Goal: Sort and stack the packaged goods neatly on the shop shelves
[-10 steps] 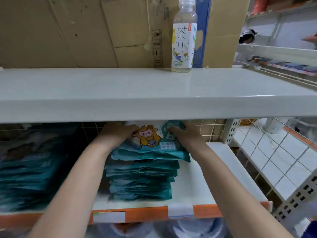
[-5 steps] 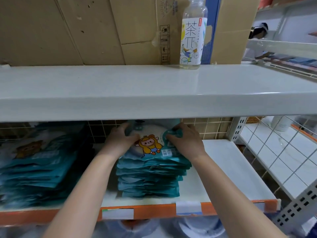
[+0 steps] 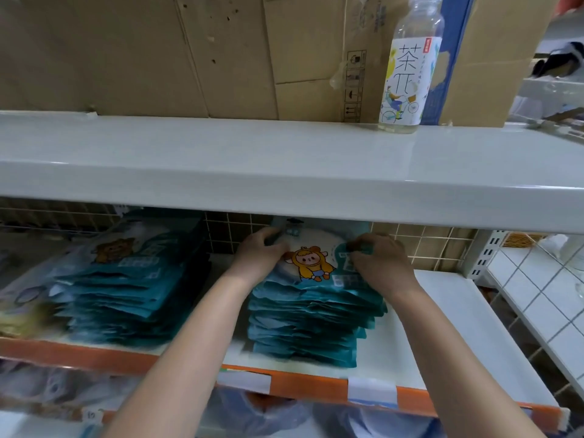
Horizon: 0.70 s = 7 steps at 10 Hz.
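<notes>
Gripping top pouch (image 3: 316, 263) of the right-hand pouch stack (image 3: 313, 324) on lower shelf (image 3: 448, 327): left hand (image 3: 262, 257) and right hand (image 3: 379, 263) curled over its far corners. Judged light, soft, slippery; best held at side edges. Little headroom under upper shelf (image 3: 284, 172); open shelf right of stack.

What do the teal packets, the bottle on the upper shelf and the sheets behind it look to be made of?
Teal packets: likely thin plastic film, semi-glossy; edges crinkle and bend in the stack. Bottle: clear plastic by the look, see-through neck, with a printed label wrap. Sheets behind it: brown corrugated cardboard, matt, with creases, small holes and printed handling symbols.
</notes>
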Each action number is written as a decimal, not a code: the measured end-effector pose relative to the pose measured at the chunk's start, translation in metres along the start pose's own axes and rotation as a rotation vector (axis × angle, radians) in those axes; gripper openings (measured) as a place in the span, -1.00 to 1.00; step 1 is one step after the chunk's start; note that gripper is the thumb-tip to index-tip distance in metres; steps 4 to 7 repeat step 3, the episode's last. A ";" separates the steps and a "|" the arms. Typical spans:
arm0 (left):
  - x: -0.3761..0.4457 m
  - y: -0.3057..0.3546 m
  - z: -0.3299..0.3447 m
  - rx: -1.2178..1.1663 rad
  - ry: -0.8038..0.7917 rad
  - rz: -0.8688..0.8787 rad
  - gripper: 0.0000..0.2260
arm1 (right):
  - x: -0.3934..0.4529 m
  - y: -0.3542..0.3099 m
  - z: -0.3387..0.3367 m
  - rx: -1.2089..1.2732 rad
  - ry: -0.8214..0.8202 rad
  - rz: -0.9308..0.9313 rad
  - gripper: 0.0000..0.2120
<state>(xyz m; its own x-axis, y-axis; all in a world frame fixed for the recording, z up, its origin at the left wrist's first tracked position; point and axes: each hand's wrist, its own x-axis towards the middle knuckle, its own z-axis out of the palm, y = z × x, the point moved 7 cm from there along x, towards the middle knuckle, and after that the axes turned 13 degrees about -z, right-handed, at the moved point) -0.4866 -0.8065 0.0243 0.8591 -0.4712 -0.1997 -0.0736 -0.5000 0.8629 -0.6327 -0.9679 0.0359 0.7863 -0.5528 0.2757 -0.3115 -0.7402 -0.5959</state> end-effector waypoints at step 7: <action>-0.003 -0.011 -0.049 0.086 0.115 0.034 -0.82 | -0.004 -0.029 0.007 -0.089 0.125 0.023 -0.74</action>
